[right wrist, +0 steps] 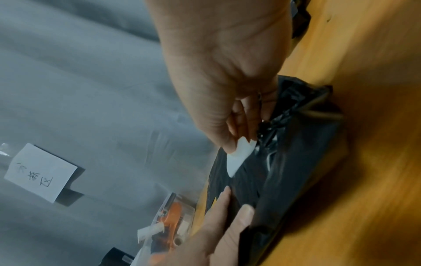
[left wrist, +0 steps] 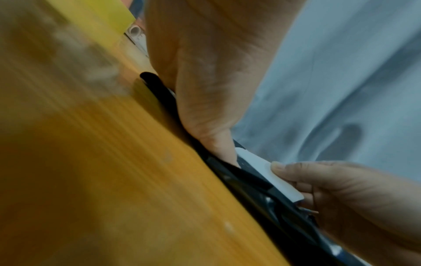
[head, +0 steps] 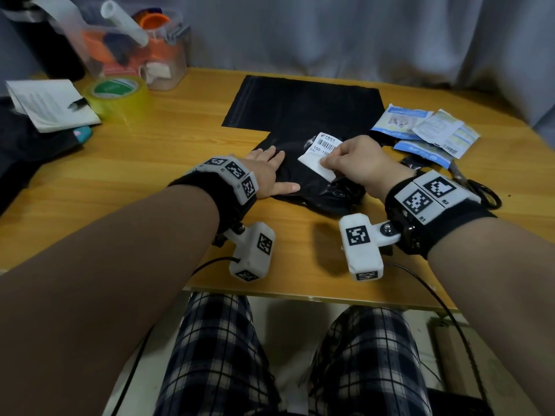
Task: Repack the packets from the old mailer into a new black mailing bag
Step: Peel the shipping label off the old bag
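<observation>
wooden desk (head: 168, 151): flat left hand (head: 267, 172) presses old mailer (head: 288, 175), right hand (head: 357, 163) pinches its "150" barcode label (head: 322, 151).

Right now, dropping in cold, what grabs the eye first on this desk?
Mid-table, both hands work a crumpled black mailer: the left hand presses it flat while the right hand pinches the white shipping label. A flat new black bag lies just behind, and blue-and-white packets sit to the right.
</observation>
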A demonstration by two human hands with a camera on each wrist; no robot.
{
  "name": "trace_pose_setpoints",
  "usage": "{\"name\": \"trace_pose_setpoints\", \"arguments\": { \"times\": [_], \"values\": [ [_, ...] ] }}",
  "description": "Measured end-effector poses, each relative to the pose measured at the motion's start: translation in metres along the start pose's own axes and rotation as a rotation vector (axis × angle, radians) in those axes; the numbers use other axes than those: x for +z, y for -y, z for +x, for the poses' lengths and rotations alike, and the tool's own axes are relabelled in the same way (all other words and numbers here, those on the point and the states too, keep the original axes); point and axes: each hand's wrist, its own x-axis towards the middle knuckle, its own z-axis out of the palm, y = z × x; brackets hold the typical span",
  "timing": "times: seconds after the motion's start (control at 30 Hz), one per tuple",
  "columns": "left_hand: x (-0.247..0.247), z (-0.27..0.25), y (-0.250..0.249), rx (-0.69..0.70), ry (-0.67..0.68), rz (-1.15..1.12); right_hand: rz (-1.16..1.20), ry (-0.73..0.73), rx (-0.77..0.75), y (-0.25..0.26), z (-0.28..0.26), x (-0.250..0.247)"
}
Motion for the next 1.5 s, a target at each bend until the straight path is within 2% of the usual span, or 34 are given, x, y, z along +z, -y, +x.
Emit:
{"name": "trace_pose_setpoints", "arguments": {
  "times": [0.1,0.23,0.37,0.5,0.6,0.73,0.87,1.13,1.33,1.5],
  "values": [
    [0.001,-0.003,-0.005,-0.037,-0.057,0.037,-0.077,0.02,-0.129,0.002,-0.005,-0.001],
    [-0.001,-0.01,-0.012,-0.048,-0.134,0.103,-0.286,0.155,-0.296,0.013,-0.01,-0.003],
    [-0.003,-0.019,-0.018,-0.044,-0.157,0.12,-0.354,0.158,-0.315,0.021,-0.011,0.004],
    [-0.005,-0.025,-0.016,0.001,-0.151,0.122,-0.46,0.155,-0.223,0.021,-0.006,0.013],
    [-0.006,-0.026,-0.013,0.022,-0.169,0.084,-0.53,0.134,-0.22,0.02,-0.003,0.012],
    [-0.006,-0.017,-0.013,0.072,-0.241,-0.031,-0.417,0.133,-0.178,0.015,0.0,0.008],
    [-0.001,-0.001,-0.017,0.074,-0.137,-0.121,-0.343,0.093,-0.15,0.013,0.003,0.003],
    [0.002,0.009,-0.015,0.016,0.012,-0.044,-0.326,0.099,-0.107,0.022,0.009,-0.007],
    [0.005,0.012,-0.016,-0.002,0.026,-0.046,-0.187,-0.004,-0.045,0.018,0.013,-0.019],
    [0.006,0.014,-0.016,-0.018,0.038,-0.039,-0.092,-0.035,-0.011,0.008,0.012,-0.021]
  ]
}}
